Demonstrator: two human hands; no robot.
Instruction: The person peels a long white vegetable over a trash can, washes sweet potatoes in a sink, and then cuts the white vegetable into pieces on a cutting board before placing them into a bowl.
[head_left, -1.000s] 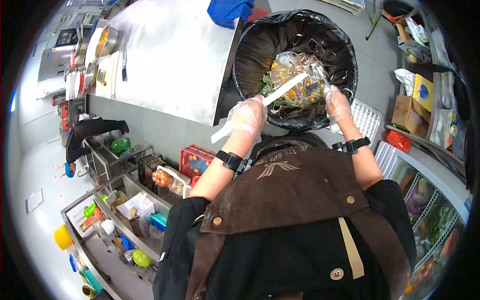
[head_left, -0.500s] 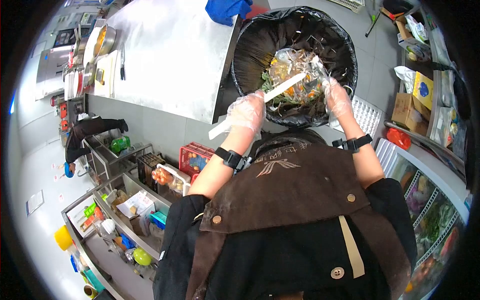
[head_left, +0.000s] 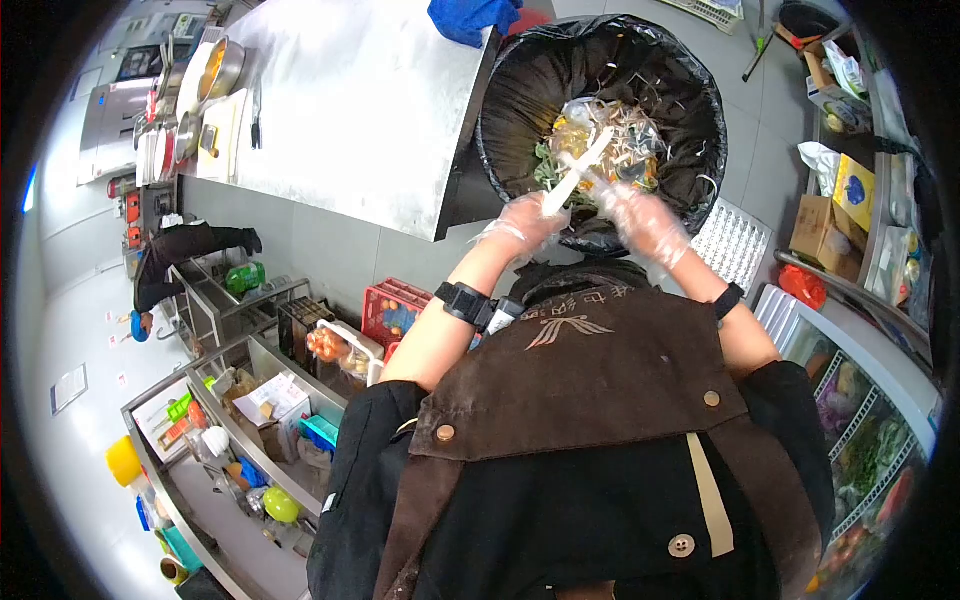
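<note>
My left hand (head_left: pixel 530 222), in a clear plastic glove, is closed around a long, slim white root (head_left: pixel 577 175) that looks peeled. The root slants up to the right over the bin. My right hand (head_left: pixel 645 222), gloved the same way, is curled close beside the root's lower half; what its fingers hold is hidden. Below both hands stands a round bin lined with a black bag (head_left: pixel 690 110). Pale strips, green leaves and orange bits lie in a heap of food scraps (head_left: pixel 625 125) inside it.
A steel table (head_left: pixel 350 100) stands left of the bin, with a blue cloth (head_left: pixel 470 18) at its corner and a knife (head_left: pixel 256 118) farther left. A glass-fronted fridge (head_left: pixel 860 410) is at my right. Beyond the table, a person (head_left: pixel 180 262) bends by a rack.
My right hand has come down and left, closer to the root. The root now points more steeply upward, and my left hand has shifted slightly right.
</note>
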